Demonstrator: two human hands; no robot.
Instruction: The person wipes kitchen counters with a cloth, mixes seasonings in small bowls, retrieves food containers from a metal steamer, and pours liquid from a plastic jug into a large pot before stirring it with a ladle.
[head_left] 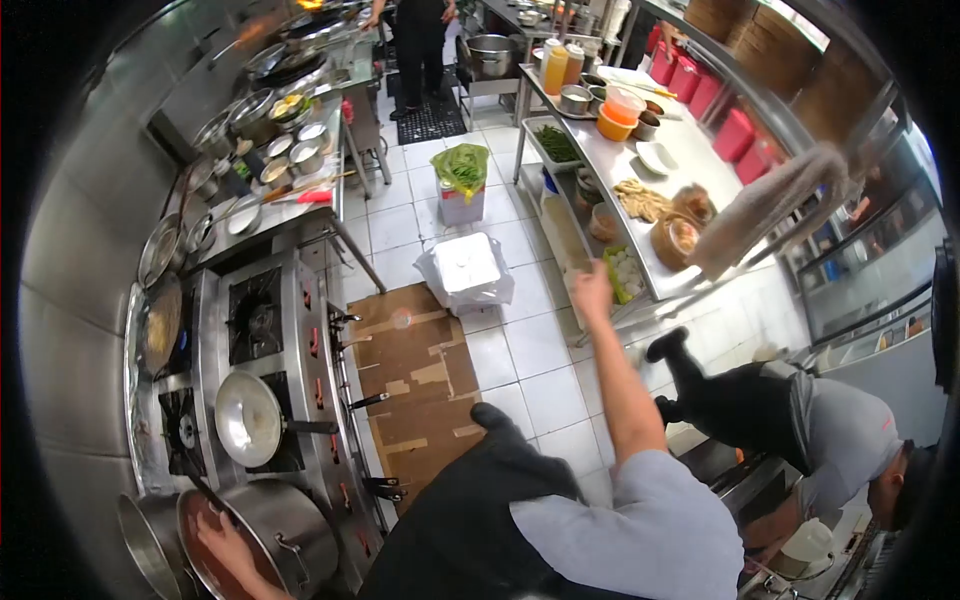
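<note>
My left hand (222,540) is at the lower left, over the mouth of a large steel stockpot (300,530). Its fingers look spread, close to a dark handle (207,492) that crosses the pot's rim; any contact is unclear. My right arm stretches forward, and the right hand (592,288), blurred, is beside the steel prep table's lower shelf. Nearest to it is a green tray (617,279) of white eggs (628,272). Whether those fingers hold anything does not show. A wok (248,418) with a black handle rests on the stove ahead of the pot.
Cardboard (415,375) covers part of the tiled floor. A white lidded box (468,262) and a bin of greens (461,170) stand in the aisle. A co-worker (850,415) bends at the right; another person (420,40) stands far ahead. The prep table (690,150) carries sauces and bowls.
</note>
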